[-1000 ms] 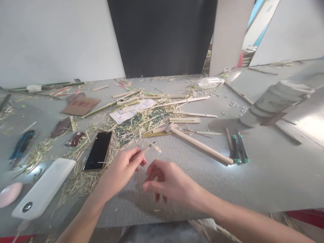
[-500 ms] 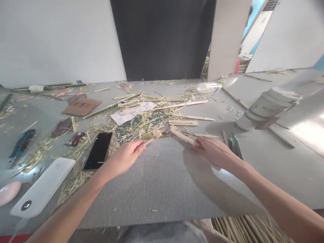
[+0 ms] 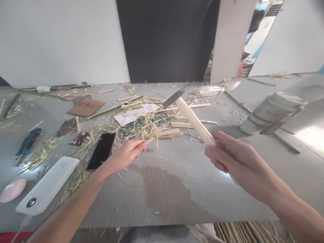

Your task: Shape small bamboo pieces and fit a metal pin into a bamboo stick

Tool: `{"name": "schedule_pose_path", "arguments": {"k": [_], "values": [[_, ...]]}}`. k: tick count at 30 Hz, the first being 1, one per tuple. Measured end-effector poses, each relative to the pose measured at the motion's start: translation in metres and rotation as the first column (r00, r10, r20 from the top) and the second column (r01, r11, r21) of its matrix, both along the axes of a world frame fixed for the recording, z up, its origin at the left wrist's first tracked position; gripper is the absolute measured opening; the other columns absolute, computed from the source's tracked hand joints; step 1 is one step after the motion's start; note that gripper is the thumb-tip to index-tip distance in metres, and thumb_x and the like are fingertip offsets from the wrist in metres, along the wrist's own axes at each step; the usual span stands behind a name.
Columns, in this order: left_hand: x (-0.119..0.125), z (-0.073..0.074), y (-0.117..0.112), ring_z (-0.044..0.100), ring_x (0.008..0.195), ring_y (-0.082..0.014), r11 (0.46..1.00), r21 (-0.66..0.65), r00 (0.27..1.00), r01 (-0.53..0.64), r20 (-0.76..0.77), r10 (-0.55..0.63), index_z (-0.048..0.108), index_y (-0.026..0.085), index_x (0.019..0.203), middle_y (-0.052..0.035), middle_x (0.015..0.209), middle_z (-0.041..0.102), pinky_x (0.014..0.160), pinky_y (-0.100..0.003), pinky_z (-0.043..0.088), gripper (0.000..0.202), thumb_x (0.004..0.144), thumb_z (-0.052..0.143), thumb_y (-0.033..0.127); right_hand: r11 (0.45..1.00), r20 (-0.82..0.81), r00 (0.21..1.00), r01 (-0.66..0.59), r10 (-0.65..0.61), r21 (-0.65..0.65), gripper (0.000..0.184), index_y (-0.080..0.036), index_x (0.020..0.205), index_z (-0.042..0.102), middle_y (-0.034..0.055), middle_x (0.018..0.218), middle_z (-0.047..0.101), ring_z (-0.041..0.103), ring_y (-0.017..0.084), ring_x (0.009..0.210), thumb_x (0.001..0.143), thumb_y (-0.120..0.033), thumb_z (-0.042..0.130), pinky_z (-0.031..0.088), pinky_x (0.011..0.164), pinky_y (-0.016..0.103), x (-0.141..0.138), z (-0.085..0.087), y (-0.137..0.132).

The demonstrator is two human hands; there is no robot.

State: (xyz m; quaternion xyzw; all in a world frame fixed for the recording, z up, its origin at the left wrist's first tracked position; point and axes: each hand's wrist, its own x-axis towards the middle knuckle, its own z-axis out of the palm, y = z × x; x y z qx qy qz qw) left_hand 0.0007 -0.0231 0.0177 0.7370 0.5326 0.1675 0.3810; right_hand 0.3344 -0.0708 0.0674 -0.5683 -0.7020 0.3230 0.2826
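My right hand (image 3: 227,153) is closed around the pale wooden handle of a hammer (image 3: 194,121), raised above the tabletop. The hammer's dark metal head (image 3: 174,98) points up and to the left, slightly blurred. My left hand (image 3: 131,152) is closed low over the table, pinching a thin pale wooden stick (image 3: 150,140). A short bamboo strip (image 3: 156,136) stands crosswise at the stick's far end; how the two are joined is too small to tell. Just behind it a flat bamboo strip (image 3: 164,137) lies on the table.
Bamboo shavings (image 3: 136,130) and split strips are heaped beyond my hands. To the left lie a phone (image 3: 102,150), a white power bank (image 3: 48,185) and a blue cutter (image 3: 29,141). On the right are a bamboo cup (image 3: 273,113) and small white rings (image 3: 234,112).
My right hand has risen and come nearer, lifting the hammer away from the crosspiece. My left hand stays nearly in place, and the crosspiece now stands more upright.
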Motion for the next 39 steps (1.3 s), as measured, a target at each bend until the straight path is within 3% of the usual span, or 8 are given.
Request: {"name": "schedule_pose_path", "arguments": {"k": [3, 12, 16, 19, 26, 31, 36, 39], "values": [[-0.001, -0.003, -0.001, 0.044, 0.057, -0.0123, 0.999, 0.026, 0.999, 0.028, -0.03, -0.027, 0.053, 0.021, 0.083, 0.0032, 0.069, 0.047, 0.055, -0.026, 0.033, 0.035, 0.105, 0.037, 0.043, 0.999, 0.001, 0.999, -0.054, 0.054, -0.005, 0.042, -0.021, 0.083, 0.045, -0.0025, 0.065, 0.044, 0.039, 0.009, 0.054, 0.107, -0.055, 0.045, 0.033, 0.046, 0.023, -0.009, 0.004, -0.007], [-0.005, 0.009, -0.016, 0.044, 0.055, -0.0128, 0.982, 0.189, 0.988, 0.021, -0.152, 0.008, 0.052, 0.022, 0.074, 0.003, 0.062, 0.047, 0.052, -0.026, 0.03, 0.041, 0.106, 0.038, 0.043, 0.964, 0.219, 0.968, -0.167, 0.121, 0.208, 0.024, -0.023, 0.103, 0.053, -0.0013, 0.07, 0.055, 0.047, 0.011, 0.055, 0.11, -0.04, 0.039, 0.035, 0.05, 0.027, -0.032, 0.004, -0.025], [-0.004, 0.01, -0.02, 0.046, 0.055, -0.0127, 0.979, 0.204, 0.982, 0.015, -0.19, 0.025, 0.056, 0.021, 0.076, 0.0032, 0.061, 0.05, 0.054, -0.026, 0.03, 0.038, 0.105, 0.041, 0.041, 0.914, 0.323, 0.937, -0.239, 0.129, 0.328, 0.027, -0.024, 0.13, 0.055, 0.0055, 0.097, 0.07, 0.064, 0.015, 0.069, 0.11, -0.03, 0.039, 0.044, 0.055, 0.028, -0.037, 0.001, -0.036], [-0.001, 0.01, -0.022, 0.047, 0.052, -0.0128, 0.971, 0.238, 0.977, 0.03, -0.214, 0.023, 0.061, 0.021, 0.077, 0.0027, 0.059, 0.052, 0.053, -0.026, 0.029, 0.04, 0.105, 0.041, 0.04, 0.894, 0.406, 0.906, -0.273, 0.115, 0.356, 0.036, -0.023, 0.141, 0.053, 0.01, 0.116, 0.071, 0.069, 0.018, 0.077, 0.109, -0.026, 0.037, 0.05, 0.058, 0.029, -0.036, -0.006, -0.04], [0.001, 0.007, -0.023, 0.05, 0.05, -0.0135, 0.936, 0.347, 0.971, 0.057, -0.238, 0.029, 0.065, 0.021, 0.077, 0.0013, 0.057, 0.056, 0.052, -0.027, 0.03, 0.04, 0.105, 0.043, 0.038, 0.905, 0.396, 0.918, -0.189, 0.024, 0.382, 0.047, -0.025, 0.152, 0.051, 0.0126, 0.113, 0.072, 0.068, 0.019, 0.068, 0.105, -0.024, 0.041, 0.058, 0.059, 0.031, -0.033, -0.014, -0.052], [-0.001, -0.004, -0.022, 0.057, 0.054, -0.0153, 0.929, 0.36, 0.964, 0.088, -0.266, 0.012, 0.068, 0.021, 0.082, -0.0012, 0.062, 0.063, 0.053, -0.028, 0.03, 0.038, 0.105, 0.043, 0.037, 0.925, 0.437, 0.897, -0.224, 0.073, 0.306, 0.052, -0.033, 0.154, 0.048, 0.0088, 0.092, 0.071, 0.062, 0.02, 0.057, 0.104, -0.024, 0.038, 0.057, 0.051, 0.034, -0.038, -0.013, -0.059], [0.001, -0.008, -0.023, 0.057, 0.056, -0.0158, 0.914, 0.395, 0.947, 0.092, -0.318, 0.043, 0.069, 0.021, 0.086, -0.0024, 0.065, 0.064, 0.054, -0.028, 0.03, 0.039, 0.106, 0.041, 0.039, 0.874, 0.446, 0.895, -0.228, 0.014, 0.43, 0.055, -0.024, 0.16, 0.035, 0.0132, 0.11, 0.07, 0.066, 0.018, 0.067, 0.105, -0.019, 0.041, 0.055, 0.054, 0.029, -0.035, -0.026, -0.062], [0.004, -0.008, -0.022, 0.057, 0.055, -0.0162, 0.922, 0.375, 0.941, 0.097, -0.336, 0.037, 0.07, 0.02, 0.086, -0.0033, 0.065, 0.065, 0.053, -0.029, 0.029, 0.04, 0.106, 0.04, 0.038, 0.869, 0.534, 0.845, -0.281, 0.023, 0.408, 0.051, -0.02, 0.157, 0.036, 0.0126, 0.107, 0.071, 0.064, 0.017, 0.061, 0.106, -0.017, 0.036, 0.051, 0.049, 0.029, -0.031, -0.032, -0.061]]}}
